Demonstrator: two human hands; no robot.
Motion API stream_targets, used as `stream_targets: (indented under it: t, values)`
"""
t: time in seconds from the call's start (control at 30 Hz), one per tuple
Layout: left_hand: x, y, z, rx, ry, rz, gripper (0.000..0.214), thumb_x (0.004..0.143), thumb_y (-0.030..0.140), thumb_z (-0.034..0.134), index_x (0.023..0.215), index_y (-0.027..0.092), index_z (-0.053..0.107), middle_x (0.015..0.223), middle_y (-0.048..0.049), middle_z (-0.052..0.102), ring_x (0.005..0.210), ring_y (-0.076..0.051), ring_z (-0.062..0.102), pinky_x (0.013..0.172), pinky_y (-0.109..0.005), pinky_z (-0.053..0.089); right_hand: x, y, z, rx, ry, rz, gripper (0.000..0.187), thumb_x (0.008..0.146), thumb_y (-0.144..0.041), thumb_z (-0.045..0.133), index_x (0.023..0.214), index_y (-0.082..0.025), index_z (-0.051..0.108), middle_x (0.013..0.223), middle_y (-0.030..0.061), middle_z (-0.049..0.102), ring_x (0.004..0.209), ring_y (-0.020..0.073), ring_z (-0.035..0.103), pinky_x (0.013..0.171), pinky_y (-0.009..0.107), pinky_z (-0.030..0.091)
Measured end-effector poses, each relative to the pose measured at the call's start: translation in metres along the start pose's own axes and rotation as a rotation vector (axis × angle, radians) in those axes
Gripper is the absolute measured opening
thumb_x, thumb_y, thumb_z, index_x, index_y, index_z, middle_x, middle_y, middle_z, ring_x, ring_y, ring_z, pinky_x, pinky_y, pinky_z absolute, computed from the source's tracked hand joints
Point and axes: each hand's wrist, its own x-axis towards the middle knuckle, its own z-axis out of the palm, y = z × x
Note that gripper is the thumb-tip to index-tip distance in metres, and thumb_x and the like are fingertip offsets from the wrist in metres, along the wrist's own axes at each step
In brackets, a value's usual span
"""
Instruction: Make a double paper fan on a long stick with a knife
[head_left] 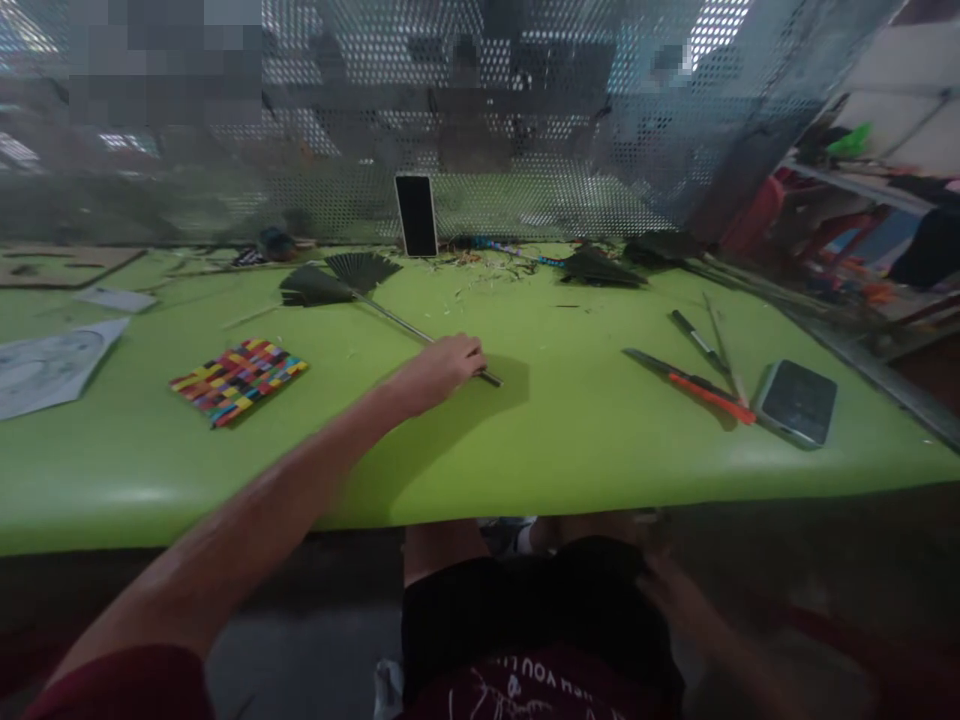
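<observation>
My left hand [448, 364] reaches across the green table [525, 440] with its fingers curled over the end of a thin dark stick [420, 333]. That stick runs up-left to a pair of black fan-shaped pieces [337, 280] lying flat. My right hand [679, 590] is below the table edge, resting on my dark shorts; it is blurred and its fingers are hard to read.
A multicoloured woven mat [238, 379] lies at left, with paper sheets [45, 365] further left. A phone [416, 215] stands against the perforated metal screen. At right lie an orange-handled cutter [701, 388], a pen [694, 335], another phone [797, 402] and more black fans [600, 266].
</observation>
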Motion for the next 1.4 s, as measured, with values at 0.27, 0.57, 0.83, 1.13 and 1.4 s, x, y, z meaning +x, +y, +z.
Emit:
stream_targets:
  t: [0.27, 0.57, 0.83, 1.13, 1.4]
  values:
    - [-0.011, 0.062, -0.014, 0.219, 0.118, 0.335, 0.035, 0.094, 0.01, 0.05, 0.128, 0.008, 0.051, 0.116, -0.0157, 0.06, 0.106, -0.026, 0.052, 0.091, -0.038, 0.043, -0.02, -0.044, -0.101, 0.164, -0.401, -0.121, 0.042, 0.068, -0.062, 0.063, 0.1, -0.039, 0.078, 0.103, 0.0205, 0.07, 0.1, 0.0284, 0.069, 0.087, 0.042, 0.052]
    - [0.014, 0.104, -0.003, 0.153, 0.179, 0.506, 0.026, 0.101, 0.019, 0.038, 0.111, 0.015, 0.061, 0.106, -0.0105, 0.065, 0.085, -0.019, 0.058, 0.07, -0.032, 0.044, 0.131, -0.219, -0.178, 0.366, -0.514, -0.386, 0.043, 0.083, -0.047, 0.062, 0.114, -0.019, 0.071, 0.109, 0.0088, 0.072, 0.1, 0.0204, 0.066, 0.095, 0.038, 0.049]
    - [0.022, 0.12, -0.006, 0.286, 0.371, 0.457, 0.029, 0.098, 0.015, 0.035, 0.095, 0.01, 0.063, 0.085, -0.0118, 0.062, 0.077, -0.023, 0.059, 0.07, -0.038, 0.043, 0.166, -0.267, -0.135, 0.469, -0.792, -0.292, 0.027, 0.08, -0.038, 0.062, 0.093, -0.015, 0.067, 0.078, 0.0022, 0.065, 0.063, 0.0098, 0.052, 0.056, 0.022, 0.039]
    - [0.033, 0.118, -0.027, 0.308, 0.37, 0.556, 0.032, 0.094, 0.007, 0.042, 0.086, 0.013, 0.072, 0.105, -0.0131, 0.066, 0.1, -0.024, 0.056, 0.079, -0.041, 0.042, 0.187, -0.265, -0.135, 0.533, -0.802, -0.445, 0.028, 0.079, -0.045, 0.065, 0.08, -0.019, 0.054, 0.072, -0.0031, 0.052, 0.061, 0.0092, 0.043, 0.057, 0.024, 0.037]
    - [0.012, 0.08, -0.018, 0.107, 0.495, 0.176, 0.035, 0.1, 0.018, 0.045, 0.131, 0.019, 0.06, 0.135, -0.0068, 0.062, 0.119, -0.024, 0.053, 0.108, -0.044, 0.038, 0.205, -0.232, -0.191, 0.516, -0.23, -0.383, 0.046, 0.076, -0.056, 0.062, 0.101, -0.017, 0.061, 0.053, -0.0064, 0.035, 0.047, 0.0084, 0.026, 0.045, 0.024, 0.015]
